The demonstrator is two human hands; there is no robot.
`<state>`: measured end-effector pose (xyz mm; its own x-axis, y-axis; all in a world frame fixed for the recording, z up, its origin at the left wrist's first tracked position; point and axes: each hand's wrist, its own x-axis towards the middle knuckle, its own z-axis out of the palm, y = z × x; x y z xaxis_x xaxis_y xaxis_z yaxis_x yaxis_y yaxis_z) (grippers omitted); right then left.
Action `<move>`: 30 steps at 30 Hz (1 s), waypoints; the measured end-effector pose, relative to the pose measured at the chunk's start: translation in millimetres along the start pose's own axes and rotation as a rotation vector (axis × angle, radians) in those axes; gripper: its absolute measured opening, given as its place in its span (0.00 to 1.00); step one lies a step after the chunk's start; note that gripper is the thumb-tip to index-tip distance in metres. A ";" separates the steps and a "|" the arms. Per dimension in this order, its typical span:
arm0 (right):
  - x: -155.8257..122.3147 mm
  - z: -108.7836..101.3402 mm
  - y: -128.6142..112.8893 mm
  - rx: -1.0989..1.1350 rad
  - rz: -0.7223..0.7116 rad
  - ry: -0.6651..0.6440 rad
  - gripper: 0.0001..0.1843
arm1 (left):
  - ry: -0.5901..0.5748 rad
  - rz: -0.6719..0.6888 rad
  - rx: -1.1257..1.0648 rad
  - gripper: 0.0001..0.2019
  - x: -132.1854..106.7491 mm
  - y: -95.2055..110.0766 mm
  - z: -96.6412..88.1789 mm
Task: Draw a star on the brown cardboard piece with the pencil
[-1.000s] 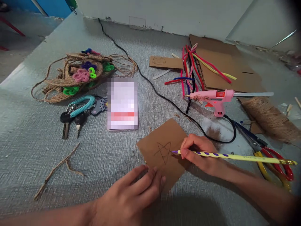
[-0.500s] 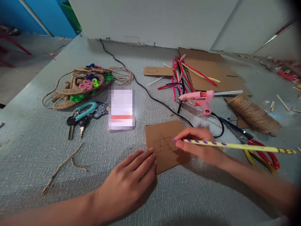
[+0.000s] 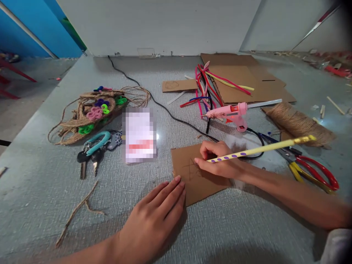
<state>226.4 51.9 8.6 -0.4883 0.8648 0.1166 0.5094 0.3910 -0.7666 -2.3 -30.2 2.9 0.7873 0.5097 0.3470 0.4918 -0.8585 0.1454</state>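
A small brown cardboard piece (image 3: pixel 203 181) lies on the grey table with a pencilled star on it. My left hand (image 3: pixel 154 218) rests flat on the table, fingers stretched out, fingertips on the cardboard's near left corner. My right hand (image 3: pixel 220 161) pinches a yellow pencil with purple dots (image 3: pixel 261 148), its tip down on the star drawing and its back end raised to the right.
A pink glue gun (image 3: pixel 233 112) with a black cable (image 3: pixel 165 110) lies behind the cardboard. Pipe cleaners (image 3: pixel 206 88) and cardboard sheets (image 3: pixel 244 80) are at the back. A twine spool (image 3: pixel 297 123) and scissors (image 3: pixel 313 170) sit right; keys (image 3: pixel 95 148), a twine craft (image 3: pixel 90 110) and a blurred card (image 3: pixel 139 135) left.
The view has tilted up. My right hand turned the pencil, so its back end rose. The cardboard piece rotated slightly and my left hand slid toward its left corner.
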 end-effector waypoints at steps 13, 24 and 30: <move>5.6 -4.0 1.8 0.067 -0.020 -0.113 0.17 | -0.009 -0.048 -0.023 0.16 -2.8 1.6 2.6; 8.0 -5.5 2.0 0.082 0.069 -0.159 0.16 | -0.011 -0.045 -0.022 0.16 -0.2 1.7 1.3; 8.7 -5.7 1.5 0.063 0.078 -0.164 0.16 | -0.011 -0.044 -0.028 0.17 0.9 1.5 2.3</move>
<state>227.0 61.9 12.0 -0.5609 0.8267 -0.0449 0.5074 0.3004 -0.8077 0.0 -30.9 1.3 0.7693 0.5471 0.3299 0.5154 -0.8366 0.1857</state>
